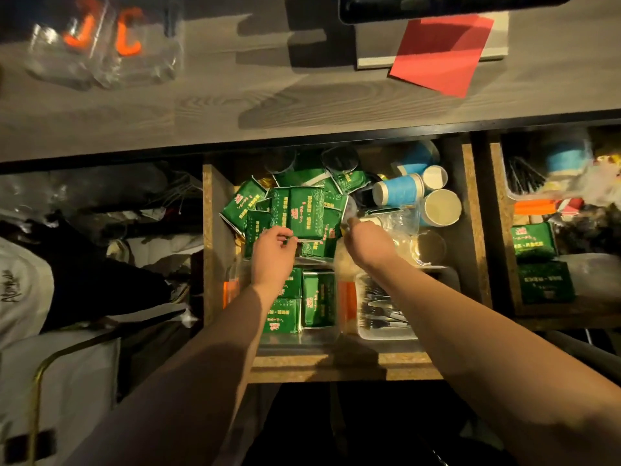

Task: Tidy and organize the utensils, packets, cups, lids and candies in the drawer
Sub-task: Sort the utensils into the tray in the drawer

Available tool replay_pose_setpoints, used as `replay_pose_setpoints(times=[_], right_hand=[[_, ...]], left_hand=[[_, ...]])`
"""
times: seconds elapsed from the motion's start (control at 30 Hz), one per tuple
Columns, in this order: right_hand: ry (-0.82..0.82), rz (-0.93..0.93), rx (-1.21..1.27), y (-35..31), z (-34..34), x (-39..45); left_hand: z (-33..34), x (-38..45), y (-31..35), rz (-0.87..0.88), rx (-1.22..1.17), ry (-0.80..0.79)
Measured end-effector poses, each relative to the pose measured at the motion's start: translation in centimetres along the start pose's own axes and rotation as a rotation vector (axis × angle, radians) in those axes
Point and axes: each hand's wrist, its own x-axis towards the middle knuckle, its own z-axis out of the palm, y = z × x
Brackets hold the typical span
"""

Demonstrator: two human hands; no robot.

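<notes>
Left hand [273,253] reaches into the open chipboard drawer [208,237] with its fingers curled, pinching the near edge of a green foil packet with red and gold print [306,215] that tops a loose heap of the same packets. Right hand [368,245] stretches just beside that heap, its fingertips at a small clear, roundish thing too blurred to name (whether it grips it I cannot tell). Nearer the person, a clear plastic tub [319,334] holds more green packets stood in neat rows, and beside it to the right a second clear plastic tray [386,332] holds dark plastic forks [378,307]. Blue paper cups [400,193] lie on their sides at the drawer's far right. On the grey wood-grain desk [201,95] above lies a red paper sheet [440,52].
</notes>
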Motion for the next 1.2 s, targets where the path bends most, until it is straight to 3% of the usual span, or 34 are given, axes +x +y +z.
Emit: replay_pose_setpoints(times=[0.17,0.37,0.6,0.83,0.97,1.03,1.13,1.2], right_hand=[[-0.027,0.091,-0.027,-0.7,0.7,2.4],[-0.005,0.104,-0.02,-1.3,1.0,3.3],[0.051,0.14,0.202,-1.8,0.7,2.7],[0.236,0.201,0.342,-1.4,-1.0,-0.5],[0.089,0.125,0.681,-2.8,-1.6,-2.6],[-0.004,0.062,0.815,-4.1,-1.7,-3.7],[-0.087,-0.046,0.824,-5.8,-1.5,-4.8],[-0.088,-0.081,0.846,-6.6,-1.3,-5.1]], left_hand=[[-0.9,2.8,-0.6,-0.02,0.159,0.051],[-0.9,5.0,-1.4,-0.156,0.176,-0.163],[-1.4,5.9,-1.8,-0.277,-0.165,-0.117],[-2.8,4.3,-1.1,-0.209,-0.182,-0.006],[-3.4,1.9,0.8,-0.158,-0.192,-0.014],[-3.5,0.0,2.4,-0.113,-0.282,-0.116],[-3.2,-2.6,4.1,-0.093,-0.384,-0.308],[-3.1,-3.8,4.5,-0.106,-0.467,-0.283]])
